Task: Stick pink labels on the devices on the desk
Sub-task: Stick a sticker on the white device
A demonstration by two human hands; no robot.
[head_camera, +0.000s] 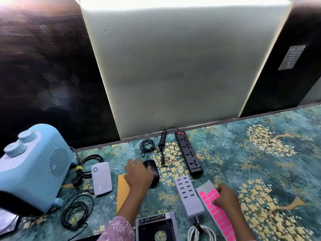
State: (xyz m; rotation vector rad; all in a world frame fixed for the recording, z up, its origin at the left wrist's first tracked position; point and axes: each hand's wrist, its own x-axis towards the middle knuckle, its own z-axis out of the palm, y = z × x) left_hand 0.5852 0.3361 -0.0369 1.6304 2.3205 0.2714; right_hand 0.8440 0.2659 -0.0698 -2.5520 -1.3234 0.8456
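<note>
Pink square labels on a long grey backing sheet (219,216) lie at the near right of the teal patterned surface (260,171), the sheet's long axis running from near right to far left. The right hand (225,197) sits on the sheet's far end, fingers bent down onto the labels; whether one is pinched cannot be told. The left hand (138,174) lies on the black computer mouse (154,173), well left of the sheet; its hold cannot be confirmed. Between the hands lies the grey multi-port charging hub (188,195), just beside the sheet and parallel to it. Judgement: a peeled label must travel leftward over the hub to reach the mouse; the right hand is nearer the labels, the left nearer the device. Count: one label sheet, one mouse, one hub, one black four-socket power strip (188,153), one white rounded box (101,178), one pale blue heater (33,171), one silver drive caddy (156,225). No pink label is visible on any device.
</note>
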